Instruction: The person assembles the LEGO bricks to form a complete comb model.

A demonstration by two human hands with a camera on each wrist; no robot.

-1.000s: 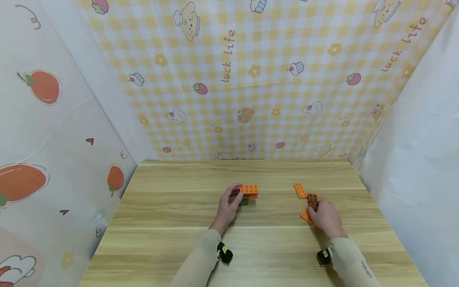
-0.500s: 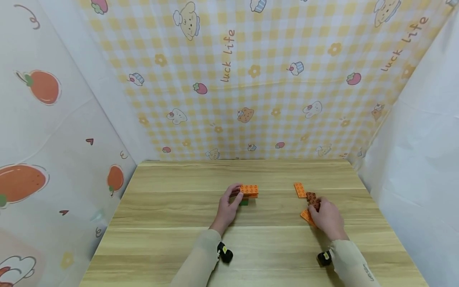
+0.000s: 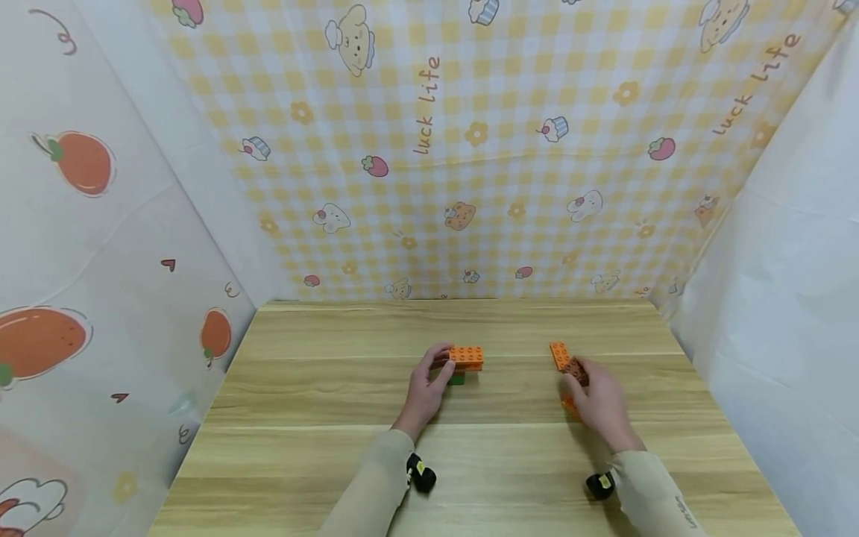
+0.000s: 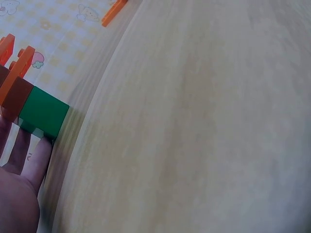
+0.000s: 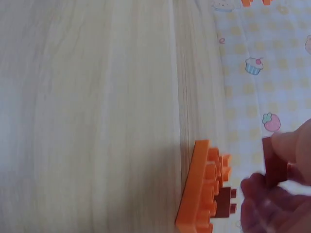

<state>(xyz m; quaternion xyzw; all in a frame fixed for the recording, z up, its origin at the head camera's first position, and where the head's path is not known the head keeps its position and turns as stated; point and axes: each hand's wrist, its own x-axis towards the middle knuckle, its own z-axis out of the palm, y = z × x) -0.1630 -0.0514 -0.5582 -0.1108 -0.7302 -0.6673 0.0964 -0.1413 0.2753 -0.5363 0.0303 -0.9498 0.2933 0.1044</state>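
My left hand [image 3: 426,384] holds a stack of toy building bricks, fingers at the far side and thumb at the near side. Orange plates [image 3: 466,353] top this stack; below them the left wrist view shows a brown brick [image 4: 19,96] and a green brick [image 4: 44,111] at the base. Over to the right, my right hand [image 3: 602,403] pinches a brown brick [image 5: 275,162] between thumb and fingers, raised off the table. Beneath it lies a studded orange plate [image 5: 194,187]. A second brown brick [image 5: 223,203] sits just beyond that plate, partly hidden.
Another orange plate [image 3: 559,356] lies on the wooden table [image 3: 322,358], just beyond the right hand. A patterned cloth [image 3: 496,179] hangs along the table's back edge, and white cloths flank both sides.
My right hand has shifted left and lifted one brown brick from beside the other, now above the near orange plate. The left hand and its stack stay where they were.
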